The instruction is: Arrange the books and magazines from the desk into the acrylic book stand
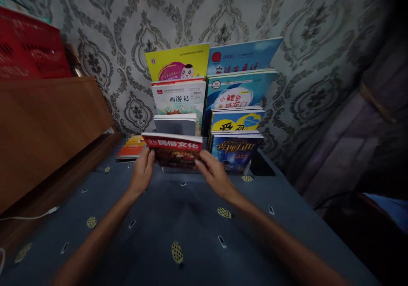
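Observation:
Between my two hands is a dark red book (174, 151) with white lettering, held upright by its sides. My left hand (144, 170) grips its left edge, while my right hand (214, 171) has the right edge, fingers closed on it. Just behind stand a grey book (176, 127), a white storybook (177, 97) and a yellow book (178, 58), one row behind another. To the right, a second column holds a dark blue book (234, 152), a blue-and-yellow book (239, 120), a teal book (242, 88) and a light blue book (244, 54). Whatever supports the books is mostly hidden.
An orange book (131, 146) lies flat left of the columns. A dark flat object (262, 167) rests at the right. Brown wooden furniture (47, 128) carries a red basket (32, 43). A white cable (35, 214) lies at left. The blue patterned tablecloth (153, 235) meets a patterned wall behind.

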